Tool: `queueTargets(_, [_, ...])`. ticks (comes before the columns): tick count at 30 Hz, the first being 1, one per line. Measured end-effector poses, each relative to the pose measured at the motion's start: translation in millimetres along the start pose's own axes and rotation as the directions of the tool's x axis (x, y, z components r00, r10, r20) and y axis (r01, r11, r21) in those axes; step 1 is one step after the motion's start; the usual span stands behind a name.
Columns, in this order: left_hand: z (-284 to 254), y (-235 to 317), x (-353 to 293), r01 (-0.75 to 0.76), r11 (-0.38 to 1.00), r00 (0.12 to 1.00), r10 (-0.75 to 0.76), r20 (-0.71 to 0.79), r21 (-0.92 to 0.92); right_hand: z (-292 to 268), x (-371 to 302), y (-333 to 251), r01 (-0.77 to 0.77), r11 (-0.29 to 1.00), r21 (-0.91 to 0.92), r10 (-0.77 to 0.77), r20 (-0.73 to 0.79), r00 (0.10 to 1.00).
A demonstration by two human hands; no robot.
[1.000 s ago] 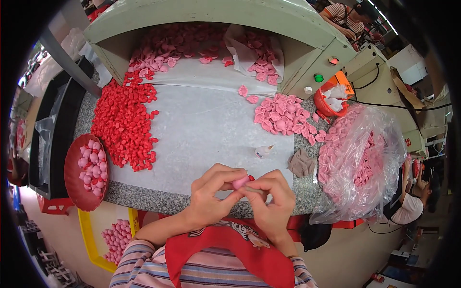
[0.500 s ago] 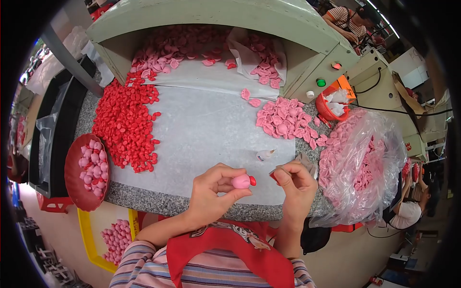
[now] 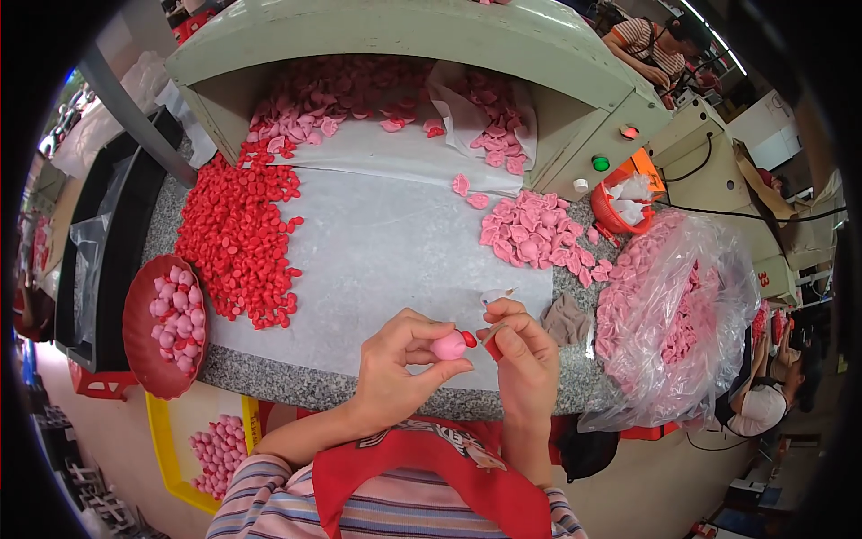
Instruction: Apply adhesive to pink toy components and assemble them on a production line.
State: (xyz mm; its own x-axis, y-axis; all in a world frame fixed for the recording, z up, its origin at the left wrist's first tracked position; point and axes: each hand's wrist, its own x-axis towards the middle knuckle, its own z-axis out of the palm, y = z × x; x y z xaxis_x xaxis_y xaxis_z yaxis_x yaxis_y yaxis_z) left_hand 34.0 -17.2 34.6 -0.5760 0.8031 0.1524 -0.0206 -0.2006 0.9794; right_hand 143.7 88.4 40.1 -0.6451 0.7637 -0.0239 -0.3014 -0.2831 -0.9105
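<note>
We hold the pink petal bud (image 3: 448, 346) pinched in our left hand (image 3: 395, 373) above the desk's (image 3: 296, 382) near edge — our right hand (image 3: 525, 359), its grip closed on a small red piece (image 3: 493, 349), sits just right of the bud, almost touching.

Bright, even daylight-like light fills the scene, strongest toward one o'clock. Shadows stay soft and short. Glare sits on the clear plastic bag (image 3: 682, 314) at three o'clock. Fisheye bending curves the table edge (image 3: 296, 386); a black vignette rings the frame. The centre is sharp.
</note>
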Motion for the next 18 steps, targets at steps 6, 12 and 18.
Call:
queueTargets(6, [0, -1, 0, -0.02, 1.0, 1.0, 0.02, -0.004, 0.017, 6, -4, 0, 0.012, 0.999, -0.037, -0.01, 0.055, 0.998])
queueTargets(12, [1, -5, -3, -0.233, 0.95, 0.971, 0.238, -0.001, 0.209, 32, -18, 1, 0.294, 0.814, -0.5, -0.291, 0.087, 0.953])
queueTargets(18, [-7, -2, -5, -0.004, 0.999, 0.998, 0.006, 0.057, -0.043, 11, -11, 0, -0.009, 0.984, -0.178, 0.01, 0.006, 1.0])
